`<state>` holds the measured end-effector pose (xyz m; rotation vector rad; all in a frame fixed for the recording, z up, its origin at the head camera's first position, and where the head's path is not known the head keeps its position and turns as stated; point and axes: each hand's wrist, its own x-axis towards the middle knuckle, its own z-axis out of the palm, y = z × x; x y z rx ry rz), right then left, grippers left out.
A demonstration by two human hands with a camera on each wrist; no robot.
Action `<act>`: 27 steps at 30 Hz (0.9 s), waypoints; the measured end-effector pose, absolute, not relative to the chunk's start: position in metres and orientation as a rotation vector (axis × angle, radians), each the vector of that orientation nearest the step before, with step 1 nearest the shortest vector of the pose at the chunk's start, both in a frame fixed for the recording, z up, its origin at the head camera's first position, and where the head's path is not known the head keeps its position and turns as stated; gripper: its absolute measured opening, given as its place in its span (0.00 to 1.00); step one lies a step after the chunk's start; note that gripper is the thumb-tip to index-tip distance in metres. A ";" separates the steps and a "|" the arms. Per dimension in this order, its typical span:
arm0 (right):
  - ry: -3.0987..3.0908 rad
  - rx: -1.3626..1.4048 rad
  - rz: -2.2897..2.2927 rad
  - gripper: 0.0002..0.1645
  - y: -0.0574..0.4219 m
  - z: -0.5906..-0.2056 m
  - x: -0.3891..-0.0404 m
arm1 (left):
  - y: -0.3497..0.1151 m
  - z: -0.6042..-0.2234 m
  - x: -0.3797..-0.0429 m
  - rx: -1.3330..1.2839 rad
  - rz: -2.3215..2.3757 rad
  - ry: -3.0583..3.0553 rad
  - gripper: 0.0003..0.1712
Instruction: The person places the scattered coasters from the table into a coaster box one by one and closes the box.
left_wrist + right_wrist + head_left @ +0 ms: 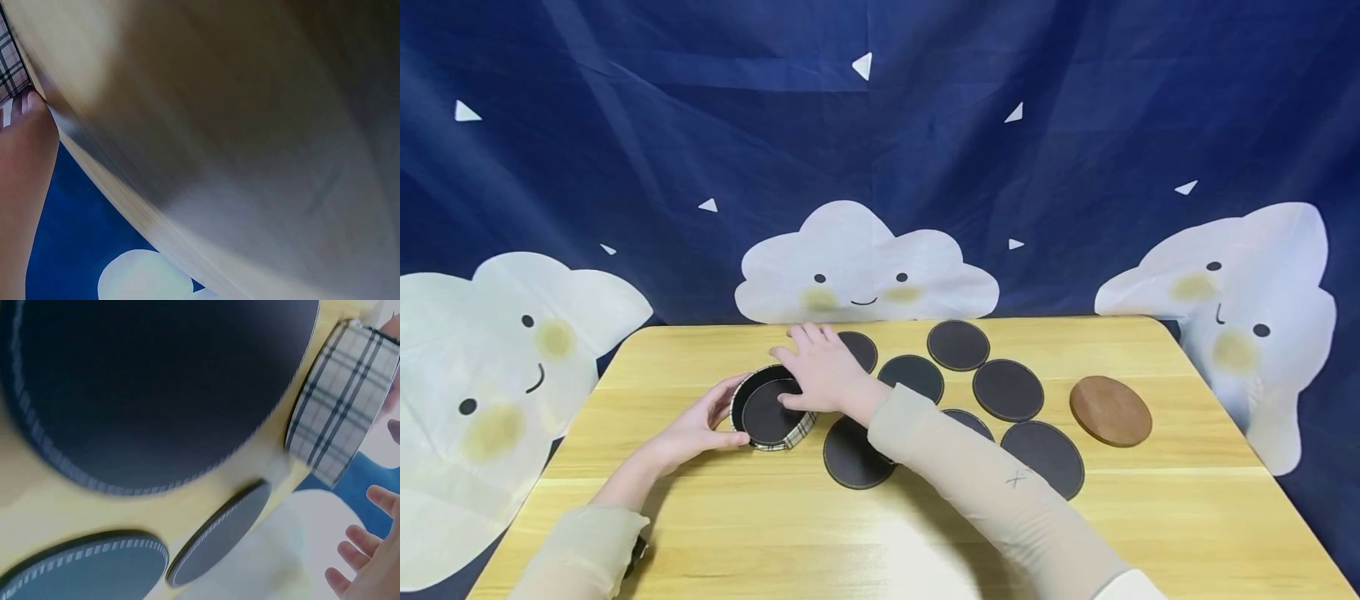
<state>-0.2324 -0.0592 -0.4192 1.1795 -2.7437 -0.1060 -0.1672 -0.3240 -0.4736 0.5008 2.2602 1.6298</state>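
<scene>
A round coaster holder [801, 427] with plaid outer wall and black lining stands on the left part of the table. My left hand [706, 423] grips its left side, thumb at the front and fingers behind; the left wrist view catches only a corner of the plaid wall [11, 62]. Over the holder's right rim, my right hand [822, 371] is spread, its thumb overlapping the opening in the head view. In the right wrist view its fingers [359, 540] hold nothing. Nearest to this hand lie black stitched coasters, one [853, 458] below the wrist and another [859, 348] behind it.
Several more black coasters [1008, 390] lie flat across the middle of the wooden table [760, 525], some partly hidden under the right sleeve [970, 492]. A brown round disc [1110, 411] lies to their right. A blue cloth [880, 150] with clouds hangs behind the table.
</scene>
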 end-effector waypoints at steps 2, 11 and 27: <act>-2.758 1.159 -0.109 0.44 -0.055 -0.417 -0.237 | -0.324 -0.474 -0.167 0.501 1.630 2.262 0.55; -2.865 1.057 -0.033 0.41 -0.032 -0.415 -0.260 | -0.324 -0.475 -0.167 0.505 1.632 2.278 0.55; -2.942 1.015 -0.126 0.43 -0.015 -0.434 -0.273 | -0.324 -0.475 -0.167 0.480 1.620 2.285 0.57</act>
